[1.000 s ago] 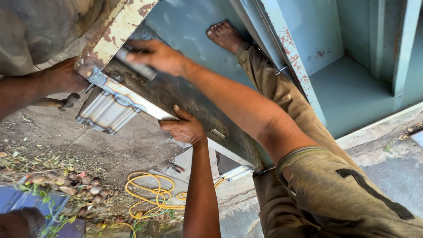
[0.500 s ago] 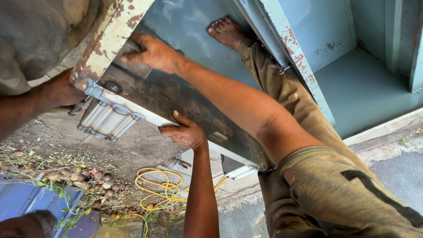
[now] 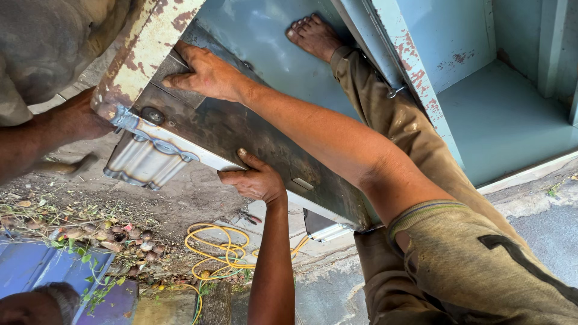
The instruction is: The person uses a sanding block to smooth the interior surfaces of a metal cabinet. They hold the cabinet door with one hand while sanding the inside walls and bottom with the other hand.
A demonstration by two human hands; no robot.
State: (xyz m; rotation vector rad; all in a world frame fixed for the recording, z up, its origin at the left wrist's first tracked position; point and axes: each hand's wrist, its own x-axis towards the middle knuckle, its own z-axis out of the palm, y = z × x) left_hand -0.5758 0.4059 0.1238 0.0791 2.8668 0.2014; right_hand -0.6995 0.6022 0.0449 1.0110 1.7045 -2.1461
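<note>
Steel, dark and heat-stained, is what we hold: a flat metal panel (image 3: 241,138) tilted against the blue-grey cabinet (image 3: 500,114). It runs from the rusty cream post (image 3: 144,54) at its upper left corner down to its lower right corner by our knee. Our right hand (image 3: 208,75) lies spread and flat on the panel's upper face near that post, fingers pressed down, seemingly to keep the sheet from sliding. Our left hand (image 3: 253,180) comes from below, fingers curled under the lower edge with the thumb on the white rim, taking the weight. Neither hand pinches; both brace.

A corrugated metal piece (image 3: 141,162) hangs off the panel's left corner below a bolt (image 3: 152,115). A co-worker's hand (image 3: 75,120) grips behind the post on the left, partly hidden by it, so we cannot tell what it clutches. Our bare foot (image 3: 313,36) rests on the cabinet's face above the panel's top edge, the trouser leg (image 3: 385,114) crossing behind our right forearm. On the ground below lie a coiled yellow cable (image 3: 220,247), dry litter and pebbles (image 3: 102,232), and a blue sheet (image 3: 42,271).
</note>
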